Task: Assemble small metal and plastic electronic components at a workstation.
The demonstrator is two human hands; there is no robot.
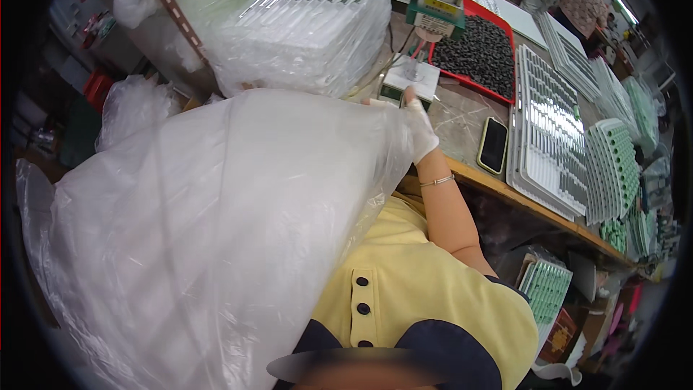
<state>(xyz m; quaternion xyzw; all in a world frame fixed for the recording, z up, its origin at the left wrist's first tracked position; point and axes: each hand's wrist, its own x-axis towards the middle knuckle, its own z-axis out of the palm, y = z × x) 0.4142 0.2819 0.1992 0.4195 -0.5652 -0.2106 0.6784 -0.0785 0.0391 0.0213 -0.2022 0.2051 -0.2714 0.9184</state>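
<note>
A large, cloudy clear plastic bag (216,202) spreads across my front and the left half of the view. My right hand (421,130), in a white glove with bare fingertips, grips the bag's right edge, its thumb pointing up. Just beyond that hand stands a small bench press (437,14), its head over a white block (426,81) on the table. My left hand does not show; the bag covers the area where it could be.
Behind the bag sits a plastic-wrapped stack of white trays (296,40). Right of the press, a red tray (476,86) holds small black parts. A phone (493,146) lies near the wooden table edge (541,206), beside stacked slotted white panels (548,130). Another person (581,7) stands far off.
</note>
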